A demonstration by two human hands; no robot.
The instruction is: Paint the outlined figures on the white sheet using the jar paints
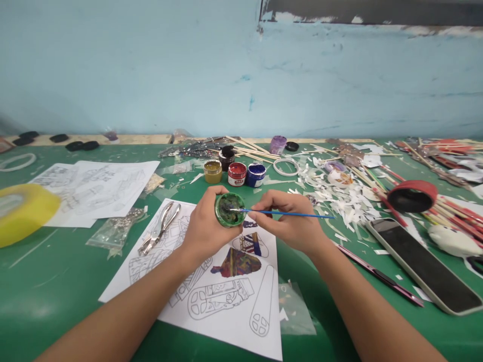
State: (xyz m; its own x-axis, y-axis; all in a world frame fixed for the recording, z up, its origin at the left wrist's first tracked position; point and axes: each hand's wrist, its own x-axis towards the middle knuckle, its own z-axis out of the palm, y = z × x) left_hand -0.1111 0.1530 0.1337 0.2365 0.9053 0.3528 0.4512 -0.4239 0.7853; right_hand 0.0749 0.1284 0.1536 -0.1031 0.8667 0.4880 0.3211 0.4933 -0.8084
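My left hand (208, 223) is wrapped round a small jar of green paint (231, 210), tilted so its open mouth faces me. A thin blue paintbrush (287, 213) is pinched in my right hand (289, 216), its tip inside the jar. Beneath both hands lies a white sheet (222, 322) with line drawings, a few of them coloured in. A pair of metal pliers or a punch (160, 229) rests on the sheet's upper left. Just beyond my hands stand open jars of yellow paint (213, 172), red paint (237, 174) and blue paint (256, 175).
Yellow tape (28, 213) and more printed sheets (113, 186) lie at left. On the right are a phone (424, 266), scissors or a slim cutter (381, 276), a red tape roll (412, 196), sticks and paper scraps (350, 201). A blue wall (151, 65) rises behind.
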